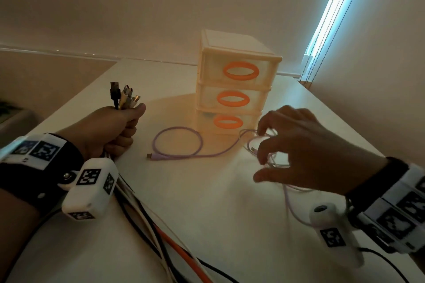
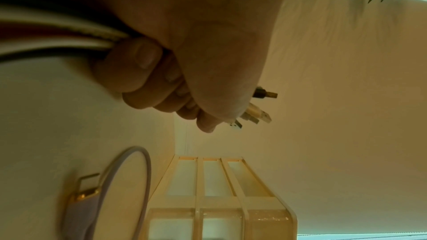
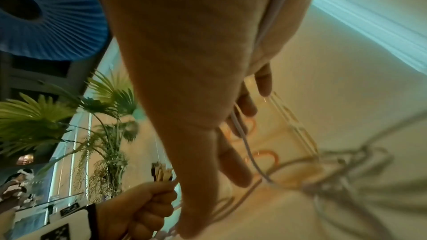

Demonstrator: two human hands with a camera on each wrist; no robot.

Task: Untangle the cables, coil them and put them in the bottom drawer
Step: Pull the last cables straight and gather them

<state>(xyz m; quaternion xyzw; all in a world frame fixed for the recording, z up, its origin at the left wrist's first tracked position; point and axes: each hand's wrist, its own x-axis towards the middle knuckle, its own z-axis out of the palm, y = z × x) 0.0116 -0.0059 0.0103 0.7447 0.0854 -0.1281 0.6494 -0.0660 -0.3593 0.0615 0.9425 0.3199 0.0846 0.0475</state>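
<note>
Left hand (image 1: 115,126): fist closed round a bundle of cables (image 1: 147,220), plugs (image 1: 125,95) sticking up.
Purple cable (image 1: 178,145): loose loop on the counter (image 1: 230,213), before the shut bottom drawer (image 1: 227,122).
Right hand (image 1: 305,147): fingers spread over a pale tangle (image 1: 271,161); grip unclear.
Risk: a hard pull could tighten knots or drag the purple cable along.

We sit in a home or office room: a white table (image 1: 230,202), a small plastic drawer unit (image 1: 236,89), window-blind bead chains (image 1: 331,20), leafy palms (image 3: 41,114).

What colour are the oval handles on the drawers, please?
Orange handles, clearest in the head view.
</note>
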